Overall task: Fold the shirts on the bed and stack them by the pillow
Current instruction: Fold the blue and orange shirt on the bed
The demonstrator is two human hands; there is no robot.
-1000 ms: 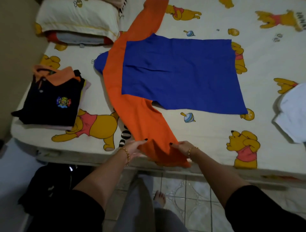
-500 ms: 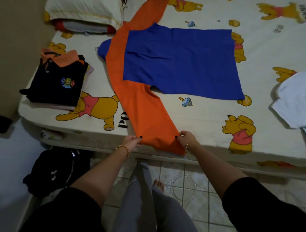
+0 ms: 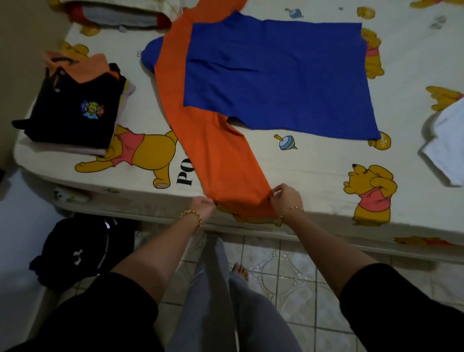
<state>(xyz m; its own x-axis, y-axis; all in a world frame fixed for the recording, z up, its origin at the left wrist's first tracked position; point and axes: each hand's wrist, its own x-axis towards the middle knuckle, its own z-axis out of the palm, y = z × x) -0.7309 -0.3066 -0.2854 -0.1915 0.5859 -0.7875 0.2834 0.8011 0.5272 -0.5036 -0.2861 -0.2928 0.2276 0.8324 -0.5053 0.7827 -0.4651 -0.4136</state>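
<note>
**A:** Entry one, the grips?

**B:** We log the left grip (image 3: 204, 207), a bare hand with a gold chain bracelet (image 3: 192, 219) at the wrist. Its fingers are curled and pinch the left edge of the sleeve end. The right grip (image 3: 286, 198) wears a thin gold bracelet (image 3: 292, 209) and pinches the right corner of that same end.

**A:** And the item held?

**B:** The orange long sleeve (image 3: 226, 163) of a blue cloth shirt with orange sleeves (image 3: 276, 75). We record the shirt spread flat on the bed, with its blue body towards the middle. This sleeve runs down to the near edge of the mattress, where both grips meet it.

**A:** Bedding?

**B:** One cream bed sheet printed with yellow bears (image 3: 313, 170).

**A:** Folded stock?

**B:** We count one stack, left of the shirt and apart from it. On top is a folded black polo shirt with an orange collar (image 3: 75, 108) and a bright chest badge, with paler folded pieces beneath. Beyond it, at the top left, is a cream pillow (image 3: 110, 3), partly out of view.

**A:** Sundries?

**B:** A white cloth piece (image 3: 447, 150) lies at the right edge of the view, well apart from the shirt. A black bag (image 3: 82, 251) sits on the pale patterned floor tiles (image 3: 276, 276), below the stack. Between the forearms we note the person's grey trouser legs (image 3: 213, 301) and one bare foot (image 3: 241, 271).
</note>
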